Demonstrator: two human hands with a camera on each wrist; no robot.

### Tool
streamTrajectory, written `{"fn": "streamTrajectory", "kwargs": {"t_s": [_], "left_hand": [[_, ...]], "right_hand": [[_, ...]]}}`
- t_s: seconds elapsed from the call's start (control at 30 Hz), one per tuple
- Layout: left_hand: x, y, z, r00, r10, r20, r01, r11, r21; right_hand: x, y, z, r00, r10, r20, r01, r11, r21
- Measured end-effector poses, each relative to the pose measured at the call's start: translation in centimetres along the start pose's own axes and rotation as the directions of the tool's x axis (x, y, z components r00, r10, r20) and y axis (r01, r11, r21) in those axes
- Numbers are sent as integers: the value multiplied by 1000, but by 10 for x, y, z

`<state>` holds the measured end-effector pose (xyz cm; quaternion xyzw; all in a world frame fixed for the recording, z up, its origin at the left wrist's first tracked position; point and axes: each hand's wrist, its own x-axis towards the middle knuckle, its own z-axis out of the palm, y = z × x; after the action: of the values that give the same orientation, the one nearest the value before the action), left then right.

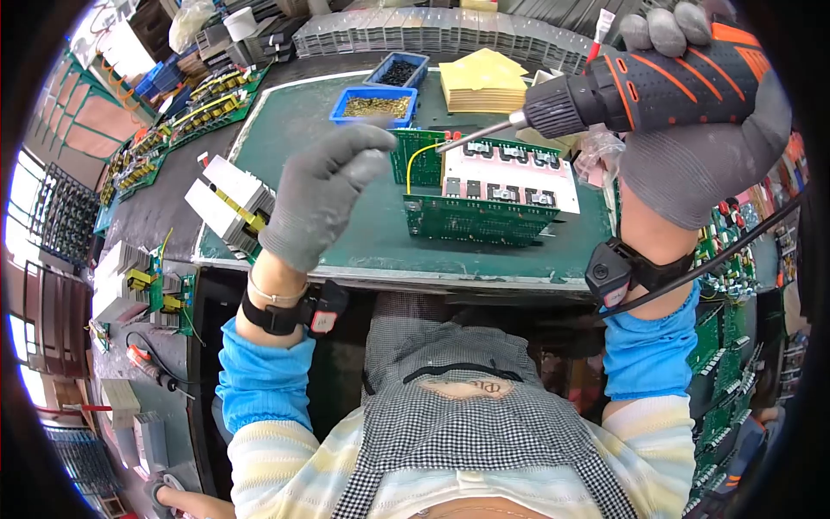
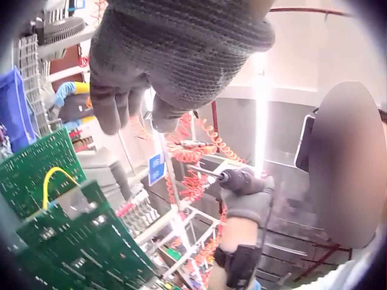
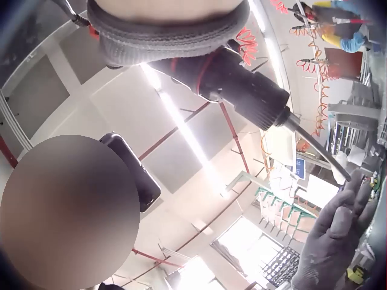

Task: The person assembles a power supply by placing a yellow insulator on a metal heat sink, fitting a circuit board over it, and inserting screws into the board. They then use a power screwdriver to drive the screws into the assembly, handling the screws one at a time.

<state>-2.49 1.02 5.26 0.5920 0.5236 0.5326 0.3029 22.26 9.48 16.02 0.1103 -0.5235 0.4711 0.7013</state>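
My right hand point(image 1: 709, 164) grips a black-and-orange power screwdriver point(image 1: 674, 86). Its long bit points left, the tip over a board assembly near a yellow wire point(image 1: 410, 169). This assembly has green circuit boards point(image 1: 475, 221) around a pale plate point(image 1: 562, 186) bearing rows of black components. My gloved left hand point(image 1: 324, 195) is raised left of the assembly, fingers loosely bent. A gap shows between thumb and fingers of the left hand point(image 2: 175, 60) in the left wrist view; anything small there cannot be made out. In the right wrist view the bit point(image 3: 320, 151) reaches close to the left fingertips.
Two blue trays of small parts, one in front point(image 1: 337, 112), and a stack of yellow pads point(image 1: 484, 82) lie behind the assembly. A finned heat-sink unit point(image 1: 226, 203) stands at the left. Metal strips point(image 1: 415, 36) line the back; a black cable point(image 1: 726, 251) hangs by my right arm.
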Motion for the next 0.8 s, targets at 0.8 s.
{"fn": "streamTrajectory", "kwargs": {"t_s": [0.8], "left_hand": [[3,28,39,931,140,338,-294,836,463]], "right_hand": [[-22,-7,10,987,151,-60,-155,986,-64]]}}
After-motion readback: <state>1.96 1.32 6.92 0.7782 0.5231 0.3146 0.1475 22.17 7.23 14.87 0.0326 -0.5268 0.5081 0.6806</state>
